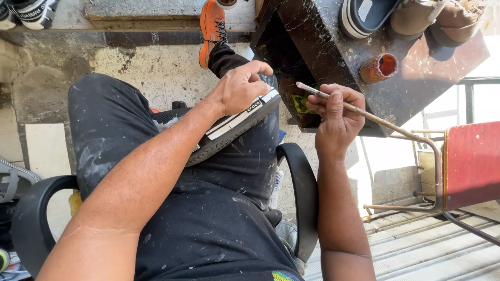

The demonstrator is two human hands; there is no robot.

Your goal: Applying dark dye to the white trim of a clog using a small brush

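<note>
Sitting in a chair [299, 182], one shoe [234, 127] lying on the lap. Left hand [240, 87] gripping tight on the shoe's top edge. Right hand [336, 117] pinching one thin stick [364, 112], just beside the shoe. One small red pot [378, 67] standing on the dark bench [333, 47], close behind. Three more shoes [411, 15] resting there. One orange shoe [212, 31] on the floor.

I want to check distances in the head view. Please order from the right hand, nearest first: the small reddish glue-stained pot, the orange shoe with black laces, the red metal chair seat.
From the right hand:
1. Small reddish glue-stained pot, just above, on the dark stand.
2. Red metal chair seat, to the right.
3. Orange shoe with black laces, upper left.
</note>
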